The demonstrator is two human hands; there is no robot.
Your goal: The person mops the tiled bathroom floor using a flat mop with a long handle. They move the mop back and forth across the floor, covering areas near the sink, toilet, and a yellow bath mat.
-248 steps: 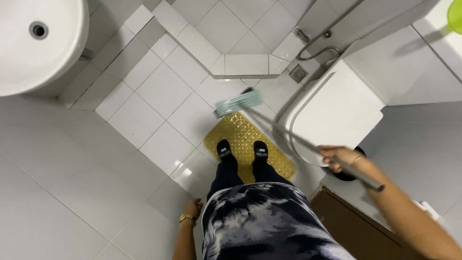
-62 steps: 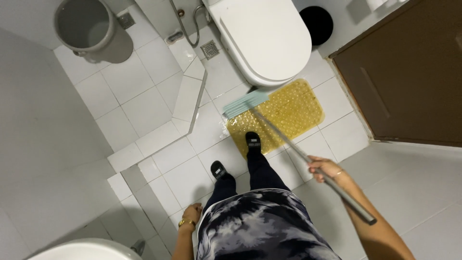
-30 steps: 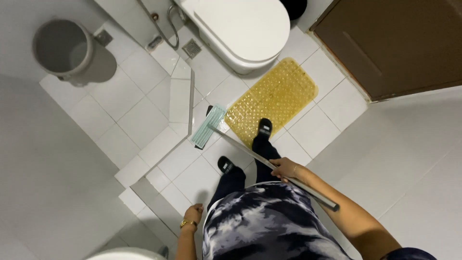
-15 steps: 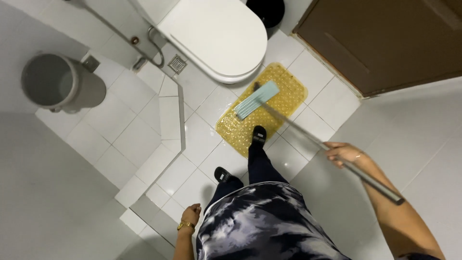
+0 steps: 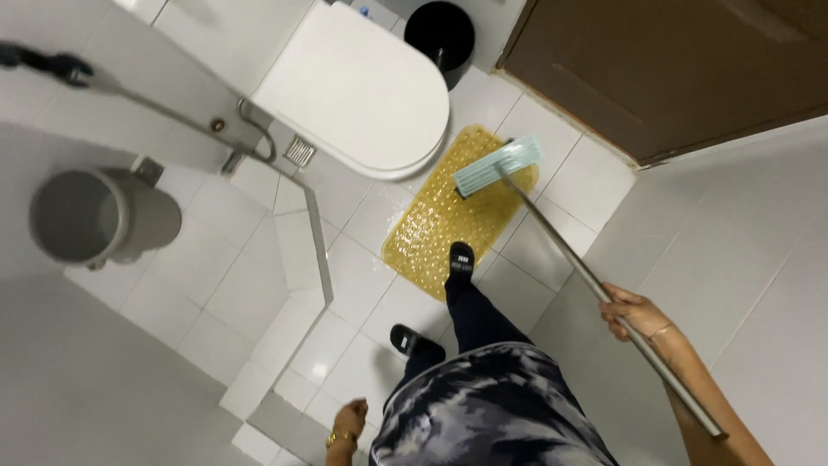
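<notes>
My right hand [image 5: 632, 312] grips the long metal handle of a flat mop [image 5: 569, 259]. The mop's pale green head [image 5: 498, 166] rests on the far end of a yellow bubble-textured bath mat [image 5: 448, 220] in front of the white toilet [image 5: 354, 91]. My left hand [image 5: 349, 421] hangs by my hip, fingers curled, holding nothing, with a gold bracelet at the wrist. One black slipper [image 5: 460, 261] stands on the mat's near edge, the other [image 5: 416, 342] on the white tiles behind it.
A grey bucket [image 5: 90, 216] stands at the left beside a low tiled kerb [image 5: 315, 250]. A black bin [image 5: 440, 34] sits behind the toilet. A brown door [image 5: 655, 69] fills the upper right. A hose and floor drain [image 5: 297, 151] lie by the toilet.
The mop head has slid along the mat toward the door-side far end. My view has swung, so the toilet and bucket sit lower and further right.
</notes>
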